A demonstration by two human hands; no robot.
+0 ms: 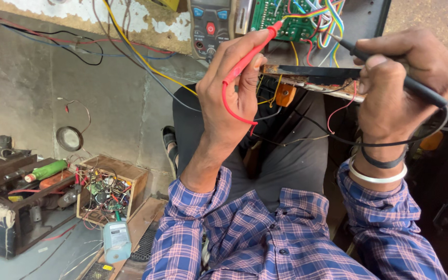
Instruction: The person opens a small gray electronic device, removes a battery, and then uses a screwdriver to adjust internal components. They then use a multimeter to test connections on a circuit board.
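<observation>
Here I look down on a worn grey concrete floor (115, 98) and a flaking wall along the top, with loose coloured wires (130, 49) trailing across it. At the lower left stands a small open wooden box of tangled electronic parts (111, 189), a pale blue rectangular meter-like case (116, 239) just below it, and a dark metal tray of tools (11, 192) beside them.

My left hand (232, 96) has its fingers clamped on a slim red plastic test probe (250, 57). Its long axis runs diagonally, tip pointing up and to the right, touching the lower left corner of a green printed circuit board (281, 18); its red lead loops back under the palm.

My right hand (403, 85) has its fingers closed around a slim black plastic test probe (390, 70). That one lies along the opposite diagonal, tip pointing up and to the left toward the board's ribbon of coloured wires. A dark grey handheld multimeter (209, 26) stands against the wall just left of the board.
</observation>
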